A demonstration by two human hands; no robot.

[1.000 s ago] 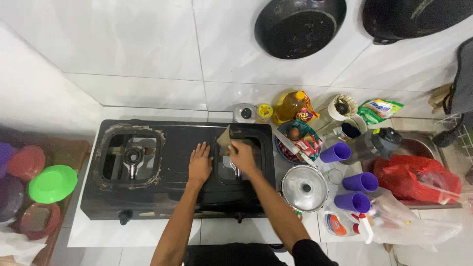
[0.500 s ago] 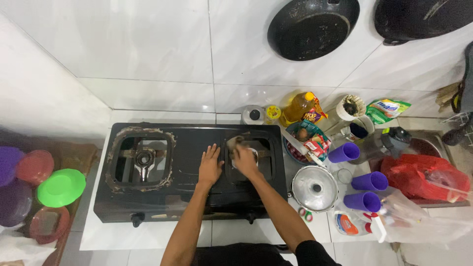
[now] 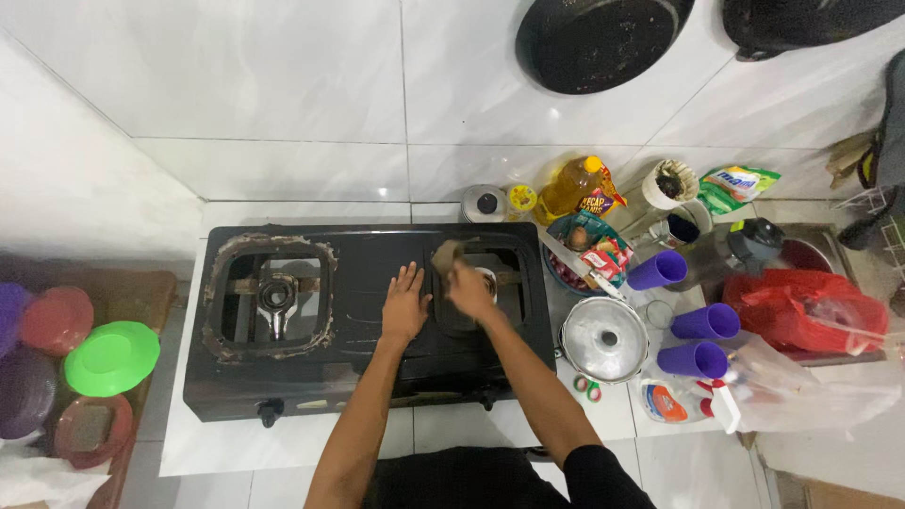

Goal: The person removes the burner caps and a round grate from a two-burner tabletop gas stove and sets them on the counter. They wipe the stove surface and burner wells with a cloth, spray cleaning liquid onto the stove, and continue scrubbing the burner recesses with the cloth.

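**Hands on the black stove**

White-tiled worktop (image 3: 283, 443) is carrying a black two-burner gas stove (image 3: 358, 377) near its front edge. On it, the left hand (image 3: 405, 306) is lying flat, fingers spread wide. Just beside, the right hand (image 3: 468, 287) is gripping a brownish crumpled cloth (image 3: 445, 254), pressing it at the right burner's back left corner. Beyond, black pans (image 3: 599, 38) are hanging on the wall.

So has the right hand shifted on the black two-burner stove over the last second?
Yes, slightly: the right hand, gripping a brownish scrubbing pad, has moved toward the back-left corner of the right burner well, against the black two-burner stove.
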